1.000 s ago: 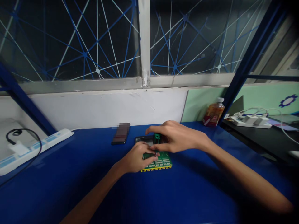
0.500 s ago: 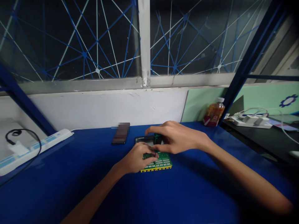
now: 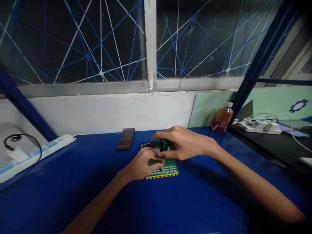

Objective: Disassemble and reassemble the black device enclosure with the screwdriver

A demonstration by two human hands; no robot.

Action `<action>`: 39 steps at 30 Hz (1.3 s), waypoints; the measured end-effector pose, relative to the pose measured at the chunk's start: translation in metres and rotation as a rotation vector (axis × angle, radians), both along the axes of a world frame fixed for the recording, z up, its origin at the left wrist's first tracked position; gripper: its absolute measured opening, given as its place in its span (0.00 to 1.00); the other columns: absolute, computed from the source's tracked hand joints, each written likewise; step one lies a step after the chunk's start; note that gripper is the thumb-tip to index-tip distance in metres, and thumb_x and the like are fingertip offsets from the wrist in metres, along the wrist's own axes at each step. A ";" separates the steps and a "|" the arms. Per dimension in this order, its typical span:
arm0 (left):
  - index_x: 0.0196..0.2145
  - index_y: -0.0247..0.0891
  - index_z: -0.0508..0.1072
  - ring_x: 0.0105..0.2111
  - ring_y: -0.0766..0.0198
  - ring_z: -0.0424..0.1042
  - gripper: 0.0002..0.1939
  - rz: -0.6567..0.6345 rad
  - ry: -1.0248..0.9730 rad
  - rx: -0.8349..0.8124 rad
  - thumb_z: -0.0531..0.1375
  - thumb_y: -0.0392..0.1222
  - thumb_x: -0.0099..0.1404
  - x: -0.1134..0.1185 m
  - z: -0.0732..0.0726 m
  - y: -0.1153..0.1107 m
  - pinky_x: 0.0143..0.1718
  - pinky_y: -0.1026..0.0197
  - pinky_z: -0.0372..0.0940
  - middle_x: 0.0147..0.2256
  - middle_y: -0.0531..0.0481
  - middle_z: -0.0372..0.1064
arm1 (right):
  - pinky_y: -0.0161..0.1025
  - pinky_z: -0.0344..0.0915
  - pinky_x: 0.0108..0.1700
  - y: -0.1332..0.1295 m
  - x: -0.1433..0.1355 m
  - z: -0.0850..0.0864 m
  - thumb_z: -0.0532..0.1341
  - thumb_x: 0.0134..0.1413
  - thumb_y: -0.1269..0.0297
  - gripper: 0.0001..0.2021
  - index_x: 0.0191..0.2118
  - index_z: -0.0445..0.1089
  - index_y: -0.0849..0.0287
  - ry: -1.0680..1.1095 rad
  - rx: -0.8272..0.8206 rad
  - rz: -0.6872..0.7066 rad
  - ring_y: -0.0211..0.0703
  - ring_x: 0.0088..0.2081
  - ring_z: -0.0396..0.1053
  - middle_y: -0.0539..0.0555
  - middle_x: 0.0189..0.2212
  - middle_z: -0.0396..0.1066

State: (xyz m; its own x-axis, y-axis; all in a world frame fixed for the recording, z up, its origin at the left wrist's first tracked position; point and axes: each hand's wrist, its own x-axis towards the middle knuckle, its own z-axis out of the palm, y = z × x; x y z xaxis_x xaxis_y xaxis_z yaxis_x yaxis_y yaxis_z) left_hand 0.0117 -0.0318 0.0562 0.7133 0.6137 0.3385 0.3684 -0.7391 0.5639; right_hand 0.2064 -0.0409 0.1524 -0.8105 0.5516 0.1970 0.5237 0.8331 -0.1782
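A green circuit board [image 3: 170, 168] with a yellow connector strip along its near edge lies on the blue table. Over it stands a screwdriver [image 3: 163, 146] with a black and green handle, held roughly upright. My right hand [image 3: 186, 143] grips that handle from the right, thumb below and forefinger reaching past it. Low on the shaft, my left hand [image 3: 143, 165] closes thumb and fingers around the metal, just above the board. The screwdriver's tip is hidden by my left fingers. A dark tray or frame [image 3: 146, 145] shows partly behind both hands.
A phone [image 3: 125, 139] lies behind my left hand. On the left is a white power strip [image 3: 58, 143] with a black cable. A drink bottle [image 3: 221, 118] stands at the back right, near a blue post. Farther right, another power strip [image 3: 260, 126] lies on a black surface.
Both hands and the screwdriver keep almost the same place over the board. The handle appears slightly turned, with more green showing. The whole view has shifted very slightly.
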 end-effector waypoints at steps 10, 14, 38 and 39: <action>0.33 0.36 0.78 0.33 0.62 0.73 0.07 -0.027 -0.010 -0.034 0.58 0.37 0.62 0.000 0.000 -0.002 0.37 0.60 0.66 0.32 0.48 0.75 | 0.35 0.45 0.25 0.000 0.000 0.001 0.59 0.52 0.61 0.17 0.48 0.65 0.59 0.021 -0.033 0.020 0.33 0.21 0.55 0.47 0.21 0.63; 0.30 0.35 0.77 0.32 0.63 0.73 0.04 -0.004 -0.046 -0.043 0.62 0.36 0.59 0.000 -0.002 0.000 0.36 0.62 0.66 0.30 0.49 0.74 | 0.35 0.44 0.25 0.000 -0.001 0.001 0.59 0.53 0.56 0.18 0.48 0.65 0.59 0.024 -0.059 0.011 0.33 0.20 0.54 0.46 0.19 0.62; 0.32 0.36 0.78 0.33 0.62 0.73 0.05 -0.025 -0.005 -0.050 0.61 0.37 0.60 -0.001 -0.005 0.003 0.38 0.60 0.66 0.30 0.48 0.75 | 0.35 0.44 0.25 -0.001 -0.001 0.001 0.60 0.53 0.57 0.14 0.42 0.65 0.60 0.007 -0.037 -0.002 0.32 0.21 0.51 0.46 0.20 0.61; 0.31 0.36 0.78 0.32 0.62 0.73 0.05 -0.016 -0.003 -0.042 0.62 0.37 0.60 -0.001 -0.005 0.003 0.37 0.60 0.66 0.30 0.48 0.75 | 0.36 0.44 0.25 -0.001 -0.001 0.001 0.59 0.53 0.55 0.15 0.41 0.65 0.61 0.010 -0.040 -0.006 0.32 0.20 0.51 0.46 0.20 0.61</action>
State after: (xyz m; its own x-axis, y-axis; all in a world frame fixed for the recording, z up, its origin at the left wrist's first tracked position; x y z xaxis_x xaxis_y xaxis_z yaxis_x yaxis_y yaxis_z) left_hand 0.0106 -0.0290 0.0509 0.7218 0.6160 0.3154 0.3549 -0.7207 0.5955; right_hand 0.2050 -0.0418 0.1535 -0.8055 0.5638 0.1826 0.5264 0.8222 -0.2165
